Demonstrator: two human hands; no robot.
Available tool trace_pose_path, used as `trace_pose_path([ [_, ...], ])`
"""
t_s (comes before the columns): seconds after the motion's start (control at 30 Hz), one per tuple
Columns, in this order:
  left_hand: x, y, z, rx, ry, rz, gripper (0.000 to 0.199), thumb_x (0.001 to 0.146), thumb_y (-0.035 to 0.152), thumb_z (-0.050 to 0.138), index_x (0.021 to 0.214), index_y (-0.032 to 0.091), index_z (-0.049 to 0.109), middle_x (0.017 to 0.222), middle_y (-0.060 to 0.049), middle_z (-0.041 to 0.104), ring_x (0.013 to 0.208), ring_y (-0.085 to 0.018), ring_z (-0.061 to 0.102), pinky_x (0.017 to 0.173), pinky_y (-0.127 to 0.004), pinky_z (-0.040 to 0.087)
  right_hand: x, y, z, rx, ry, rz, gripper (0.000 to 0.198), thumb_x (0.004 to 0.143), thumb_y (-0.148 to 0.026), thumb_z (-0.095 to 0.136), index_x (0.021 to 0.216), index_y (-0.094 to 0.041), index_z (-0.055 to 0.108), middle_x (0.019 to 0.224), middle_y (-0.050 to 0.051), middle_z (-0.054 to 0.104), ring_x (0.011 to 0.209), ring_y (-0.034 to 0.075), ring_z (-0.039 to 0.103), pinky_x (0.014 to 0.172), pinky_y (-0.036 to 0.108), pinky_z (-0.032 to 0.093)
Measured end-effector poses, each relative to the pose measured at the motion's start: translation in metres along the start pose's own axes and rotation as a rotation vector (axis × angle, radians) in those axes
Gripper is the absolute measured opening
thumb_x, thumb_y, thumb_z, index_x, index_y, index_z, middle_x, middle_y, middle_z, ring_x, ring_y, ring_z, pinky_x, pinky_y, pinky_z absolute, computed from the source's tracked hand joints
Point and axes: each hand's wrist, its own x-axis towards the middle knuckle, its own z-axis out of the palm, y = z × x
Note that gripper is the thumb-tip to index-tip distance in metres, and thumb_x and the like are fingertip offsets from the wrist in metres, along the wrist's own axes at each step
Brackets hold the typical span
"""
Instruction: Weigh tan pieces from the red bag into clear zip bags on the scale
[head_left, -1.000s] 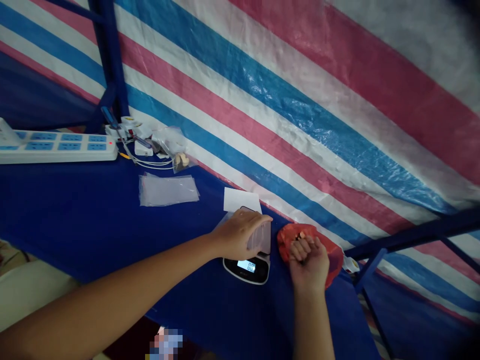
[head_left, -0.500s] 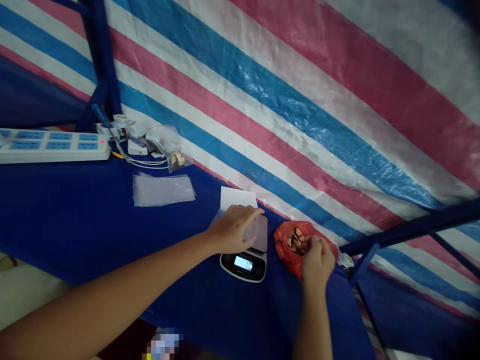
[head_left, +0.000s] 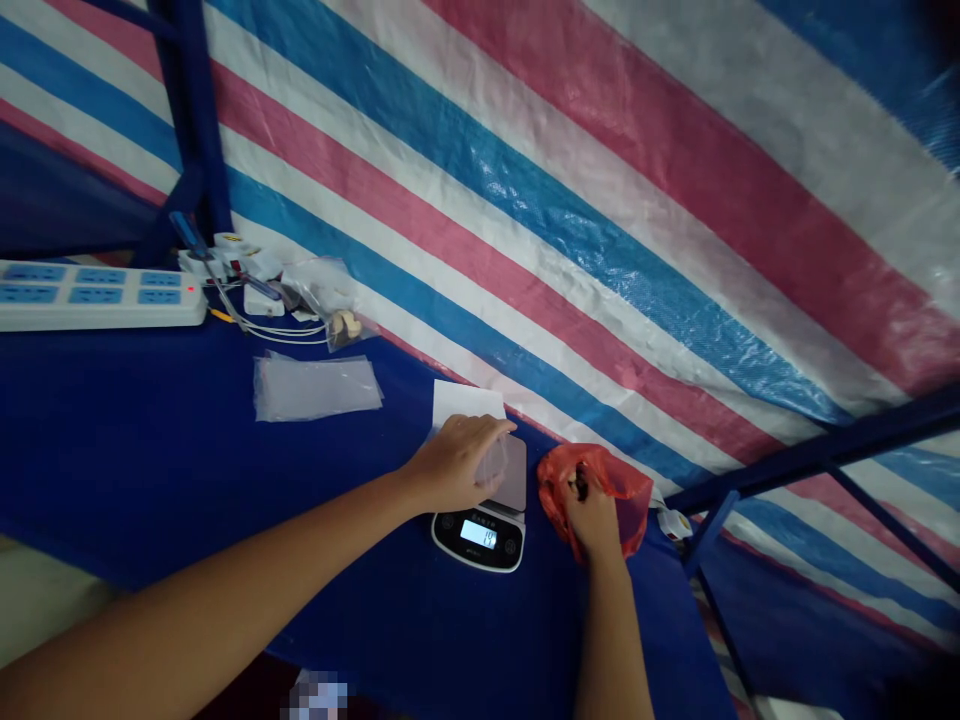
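Note:
My left hand is curled round a clear plastic bag, holding its mouth wide over the plate of a kitchen scale. The scale's display is lit, with digits too blurred to read for certain. To the right, my right hand reaches into a red plastic bag. Its fingertips are hidden among pale and dark pieces, so I cannot tell what they grip.
A white sheet is behind the scale. Flat clear bags lie left on the blue tabletop. Farther back are a power strip, plugs with cables and a filled clear bag. Striped sheeting rises behind.
My right hand has moved left and deeper into the red bag, whose mouth has shifted shape. The left hand stays over the scale, whose reading has changed. The view has shifted slightly.

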Motion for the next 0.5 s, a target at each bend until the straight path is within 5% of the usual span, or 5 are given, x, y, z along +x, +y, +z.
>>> trace_pose_path([
  [0.17,0.000,0.000,-0.001,0.006,-0.004,0.011,0.051,0.084,0.026,0.063,0.132,0.023,0.046,0.123,-0.010,0.064,0.109,-0.029,0.061,0.097,-0.050,0.045,-0.002,-0.007,0.004,0.016,-0.030,0.015,0.048,0.089,-0.051,0.048,0.112,-0.013,0.068,0.094,0.013,0.071,0.087,0.028,0.066,0.076,0.037,0.047],
  [0.5,-0.002,-0.007,-0.001,-0.032,-0.021,-0.025,0.053,0.082,0.028,0.066,0.130,0.022,0.046,0.122,-0.010,0.064,0.111,-0.028,0.061,0.099,-0.048,0.044,-0.001,-0.016,0.004,0.079,0.131,-0.057,0.042,0.091,-0.052,0.047,0.077,-0.018,0.065,0.067,0.007,0.063,0.065,0.022,0.057,0.067,0.033,0.042],
])
